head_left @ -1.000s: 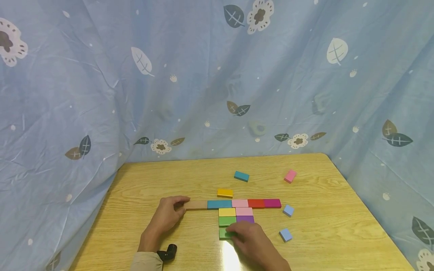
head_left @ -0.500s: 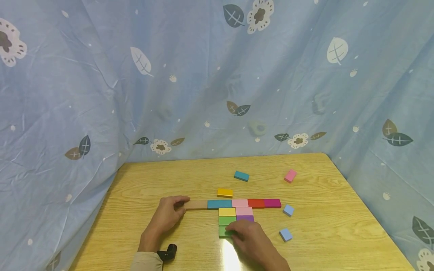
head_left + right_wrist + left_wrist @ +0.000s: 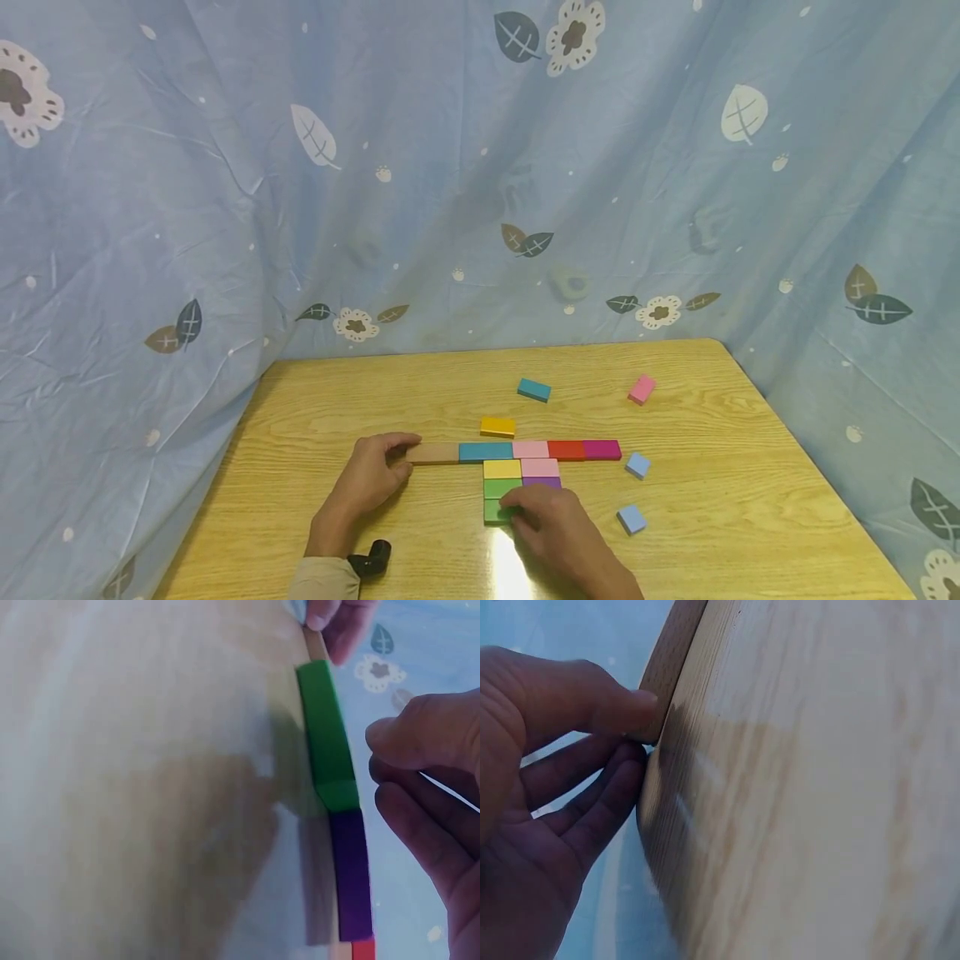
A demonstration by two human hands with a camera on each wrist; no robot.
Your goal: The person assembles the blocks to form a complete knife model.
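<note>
At the left end of a row of blocks, my left hand pinches a tan wooden block. Its thumb overlaps the block's end in the left wrist view, fingers close beside. My right hand is over the right end of the nearest green block. In the right wrist view its bent thumb and fingertips stand apart from that block, holding nothing. Behind it are another green block, a purple block, a yellow block and a pink block.
The row continues right with blue, pink, red and magenta blocks. Loose blocks lie around: orange, teal, pink and two light blue cubes. A patterned curtain surrounds the table.
The nearest green block has shifted slightly away from the person, up against the other green block, with my right hand moving slightly along. My left hand stays on the tan block.
</note>
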